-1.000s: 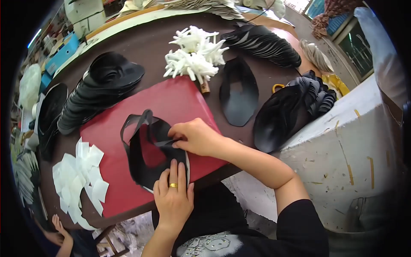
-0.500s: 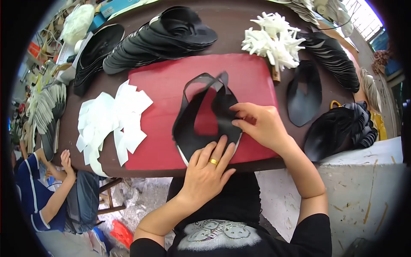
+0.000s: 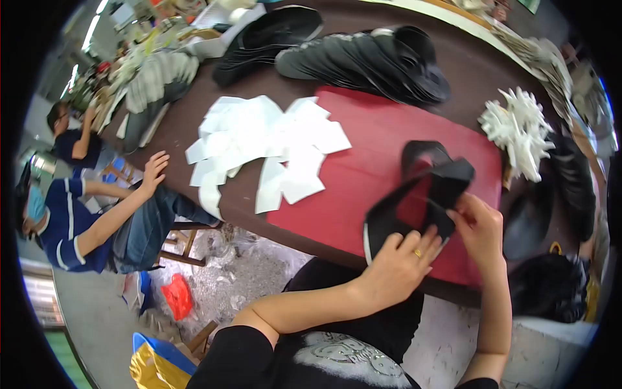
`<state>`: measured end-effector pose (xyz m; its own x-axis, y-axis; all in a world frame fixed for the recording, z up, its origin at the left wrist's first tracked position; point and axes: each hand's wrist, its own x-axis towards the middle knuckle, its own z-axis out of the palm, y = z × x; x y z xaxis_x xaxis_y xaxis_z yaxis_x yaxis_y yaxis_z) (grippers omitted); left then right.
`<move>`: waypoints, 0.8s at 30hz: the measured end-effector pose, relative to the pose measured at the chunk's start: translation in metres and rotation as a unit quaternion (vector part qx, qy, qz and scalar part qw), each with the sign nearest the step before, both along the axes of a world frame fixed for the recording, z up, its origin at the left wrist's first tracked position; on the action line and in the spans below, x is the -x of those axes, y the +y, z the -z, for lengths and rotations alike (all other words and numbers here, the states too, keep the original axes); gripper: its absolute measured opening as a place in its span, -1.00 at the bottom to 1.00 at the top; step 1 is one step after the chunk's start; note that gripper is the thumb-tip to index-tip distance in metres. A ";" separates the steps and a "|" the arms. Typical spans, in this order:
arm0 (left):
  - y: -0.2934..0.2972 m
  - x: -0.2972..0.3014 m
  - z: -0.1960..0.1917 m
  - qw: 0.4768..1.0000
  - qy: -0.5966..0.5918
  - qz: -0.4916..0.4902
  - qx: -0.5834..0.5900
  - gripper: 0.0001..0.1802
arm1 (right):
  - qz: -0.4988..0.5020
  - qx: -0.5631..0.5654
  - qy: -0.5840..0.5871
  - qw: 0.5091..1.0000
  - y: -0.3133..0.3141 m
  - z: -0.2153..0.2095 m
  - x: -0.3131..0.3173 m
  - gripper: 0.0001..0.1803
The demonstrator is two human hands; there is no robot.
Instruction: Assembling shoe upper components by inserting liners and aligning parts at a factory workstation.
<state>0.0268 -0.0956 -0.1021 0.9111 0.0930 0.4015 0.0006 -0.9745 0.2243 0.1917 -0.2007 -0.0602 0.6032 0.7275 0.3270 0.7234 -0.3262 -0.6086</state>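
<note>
A black shoe upper (image 3: pixel 451 178) with an open middle and a pale lower edge lies on the red mat (image 3: pixel 372 133), toward its right side. Across the near part of the upper rests my left hand (image 3: pixel 395 269), a gold ring on one finger, its fingers stretched out over the material. My right hand (image 3: pixel 481 227) pinches the upper's right edge between thumb and fingers. Motion blurs the fingertips a little. Left of the upper, a loose pile of white pieces (image 3: pixel 249 133) overlaps the mat.
Stacked black uppers (image 3: pixel 356 65) stand behind the mat. A spiky white bundle (image 3: pixel 518 129) is at its right, with more black pieces (image 3: pixel 554 285) nearer. At the left, a seated person (image 3: pixel 71 217) rests a hand at the table edge (image 3: pixel 243 211).
The view has swung left, so the table shifts rightward in the picture. The upper's far loop has folded over. My left hand stays on it; my right hand still pinches the edge.
</note>
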 end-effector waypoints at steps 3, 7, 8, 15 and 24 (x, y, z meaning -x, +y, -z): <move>0.005 0.003 0.003 0.999 0.011 0.013 -0.039 -0.42 | 0.044 0.077 0.043 0.995 0.005 0.006 -0.002 -0.86; 0.007 0.004 0.000 0.996 -0.035 0.020 0.077 -0.44 | 0.013 0.029 0.002 0.999 0.007 0.016 -0.004 -0.88; 0.007 0.004 0.001 0.997 -0.038 0.007 0.066 -0.44 | 0.005 0.048 0.009 0.999 0.008 0.012 -0.001 -0.89; 0.028 0.014 -0.001 0.999 -0.008 0.035 0.009 -0.46 | -0.090 0.016 -0.136 0.986 0.037 0.005 0.008 -0.83; 0.040 0.031 -0.013 1.000 -0.007 0.009 -0.001 -0.51 | 0.018 -0.008 0.047 0.999 0.048 -0.013 0.000 -0.78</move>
